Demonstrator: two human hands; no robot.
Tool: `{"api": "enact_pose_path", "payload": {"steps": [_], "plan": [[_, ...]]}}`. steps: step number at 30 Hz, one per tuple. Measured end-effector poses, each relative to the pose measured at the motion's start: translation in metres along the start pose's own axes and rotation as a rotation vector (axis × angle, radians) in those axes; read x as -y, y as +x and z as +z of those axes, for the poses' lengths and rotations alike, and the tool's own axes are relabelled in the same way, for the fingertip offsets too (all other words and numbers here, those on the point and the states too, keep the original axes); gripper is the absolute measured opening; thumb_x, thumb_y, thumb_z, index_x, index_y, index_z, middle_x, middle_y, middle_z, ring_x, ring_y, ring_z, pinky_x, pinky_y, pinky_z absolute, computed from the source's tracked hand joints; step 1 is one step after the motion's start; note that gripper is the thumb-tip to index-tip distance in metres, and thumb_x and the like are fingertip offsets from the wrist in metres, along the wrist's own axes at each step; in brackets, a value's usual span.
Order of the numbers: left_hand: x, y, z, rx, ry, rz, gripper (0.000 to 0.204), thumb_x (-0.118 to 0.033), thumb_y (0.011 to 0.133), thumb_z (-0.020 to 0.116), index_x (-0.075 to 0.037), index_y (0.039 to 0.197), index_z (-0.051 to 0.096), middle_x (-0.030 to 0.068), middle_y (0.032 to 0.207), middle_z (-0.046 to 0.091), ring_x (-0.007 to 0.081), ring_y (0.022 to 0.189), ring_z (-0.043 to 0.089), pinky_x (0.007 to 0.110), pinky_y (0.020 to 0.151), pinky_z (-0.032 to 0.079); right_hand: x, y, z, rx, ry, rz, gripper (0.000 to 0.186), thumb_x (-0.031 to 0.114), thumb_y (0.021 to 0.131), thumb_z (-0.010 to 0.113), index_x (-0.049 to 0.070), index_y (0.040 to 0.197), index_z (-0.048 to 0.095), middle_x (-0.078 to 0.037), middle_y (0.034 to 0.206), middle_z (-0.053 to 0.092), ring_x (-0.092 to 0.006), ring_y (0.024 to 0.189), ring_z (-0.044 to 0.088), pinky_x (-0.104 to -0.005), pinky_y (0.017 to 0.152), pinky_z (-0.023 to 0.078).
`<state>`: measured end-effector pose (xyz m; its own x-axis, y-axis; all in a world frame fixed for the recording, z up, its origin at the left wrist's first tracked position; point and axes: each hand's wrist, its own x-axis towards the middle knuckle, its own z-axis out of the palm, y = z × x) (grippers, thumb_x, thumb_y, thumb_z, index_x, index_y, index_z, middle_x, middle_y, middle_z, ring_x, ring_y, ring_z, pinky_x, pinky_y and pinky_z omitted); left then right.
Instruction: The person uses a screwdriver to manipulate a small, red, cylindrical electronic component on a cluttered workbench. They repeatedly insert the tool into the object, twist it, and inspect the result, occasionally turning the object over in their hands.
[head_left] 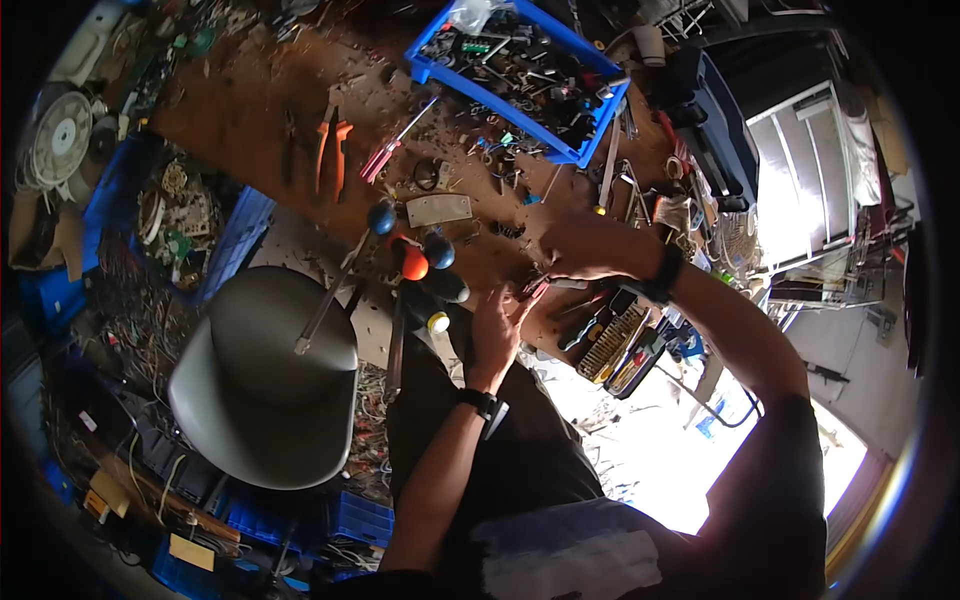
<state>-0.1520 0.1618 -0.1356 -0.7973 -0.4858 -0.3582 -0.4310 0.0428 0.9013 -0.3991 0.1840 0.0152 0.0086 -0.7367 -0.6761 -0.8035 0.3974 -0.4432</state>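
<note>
Hands over cluttered tabletop (250,110)
Left hand (495,325) grip half-open, empty; right hand (585,245) grip indiscernible; screwdrivers (420,265) near.

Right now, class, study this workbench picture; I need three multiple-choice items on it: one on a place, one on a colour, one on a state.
1. Where does the blue parts tray sit?
A. on the far part of the workbench
B. on the grey chair
C. on the person's lap

2. What colour are the handles of the pliers lying on the workbench?
A. green
B. orange
C. white

3. How is the seat of the grey chair?
A. stacked with boxes
B. tipped onto its side
C. bare, with a screwdriver shaft jutting over it

Answers:
1 A: the tray lies beyond both hands, toward the top of the view.
2 B: both handles show orange against the brown top.
3 C: nothing rests on the seat, and the thin metal shaft reaches out over it from the bench edge.
</note>
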Motion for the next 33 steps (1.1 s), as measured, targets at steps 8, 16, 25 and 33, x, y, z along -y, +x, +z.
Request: {"api": "enact_pose_path", "payload": {"steps": [8,16,25,33], "plan": [[-0.005,0.031,-0.046,0.415,0.045,-0.053,0.027,-0.022,0.103,0.075,0.004,0.113,0.07,0.0108,0.089,0.075,0.014,0.083,0.072,0.03,0.079,0.057,0.017,-0.135,0.099,-0.616,0.64,0.505,0.024,0.026,0.103,0.068,0.005,0.113,0.072,-0.017,0.084,0.075,-0.032,0.077,0.076,-0.0437,0.07,0.057],[-0.064,0.035,-0.047,0.528,0.095,-0.11,0.037,-0.026,0.11,0.064,0.007,0.125,0.072,0.0095,0.1,0.079,0.0147,0.086,0.075,0.031,0.083,0.06,0.094,-0.098,0.243,-0.906,1.128,0.792,0.042,0.033,0.094,0.082,0.006,0.118,0.059,-0.015,0.094,0.073,-0.0297,0.082,0.071,-0.0445,0.077,0.055],[-0.109,-0.001,-0.072,0.756,-0.135,-0.411,0.038,-0.024,0.109,0.066,0.006,0.131,0.068,0.0109,0.118,0.074,0.0174,0.104,0.073,0.033,0.096,0.063,0.105,-0.06,0.243,-1.164,1.562,0.395,0.082,0.031,0.082,0.097,0.0,0.142,0.049,-0.01,0.116,0.072,-0.0093,0.072,0.063,-0.027,0.06,0.049],[-0.102,-0.038,-0.074,0.853,-0.223,-0.084,0.045,-0.01,0.107,0.067,0.0,0.149,0.056,0.0108,0.143,0.063,0.0178,0.129,0.063,0.035,0.111,0.054,0.146,-0.095,0.211,-0.917,2.027,0.594,0.071,0.05,0.097,0.078,0.002,0.145,0.058,-0.001,0.109,0.073,-0.0024,0.082,0.06,-0.0193,0.057,0.04]]}}
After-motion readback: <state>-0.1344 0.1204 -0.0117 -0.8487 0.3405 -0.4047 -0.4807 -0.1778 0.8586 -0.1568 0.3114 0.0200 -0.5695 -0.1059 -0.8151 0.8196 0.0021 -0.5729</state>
